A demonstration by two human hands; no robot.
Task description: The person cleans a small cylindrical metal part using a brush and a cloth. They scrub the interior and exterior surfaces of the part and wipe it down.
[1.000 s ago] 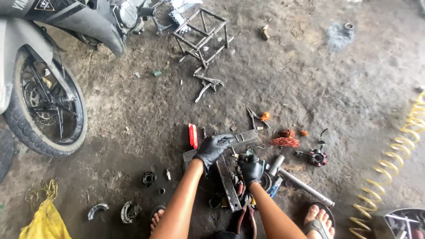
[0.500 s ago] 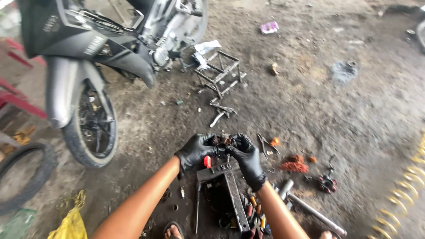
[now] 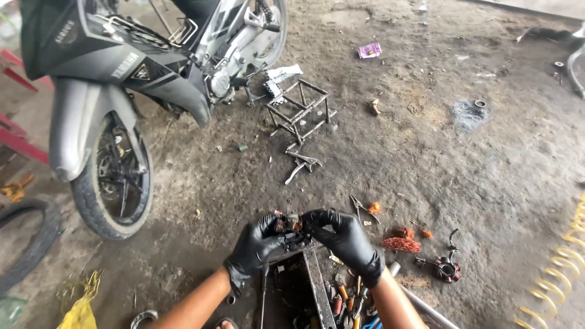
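Hands in black gloves, left (image 3: 255, 250) and right (image 3: 341, 239), both closed on small dark metal part with copper windings (image 3: 292, 228), just above long grey metal bar (image 3: 318, 286); tangled orange copper wire (image 3: 401, 244) right of bar.

You have one small pink-purple wrapper (image 3: 369, 50) lying flat on the dirt floor (image 3: 463, 170) far ahead, plus a light badge (image 3: 126, 63) on the motorbike's (image 3: 122, 67) grey front panel.

You're in a motorcycle repair workshop.
A grey motorcycle (image 3: 122, 91) stands on the oily dirt floor (image 3: 475, 170), with scattered hand tools (image 3: 344, 301) and a spare tyre (image 3: 27, 244).
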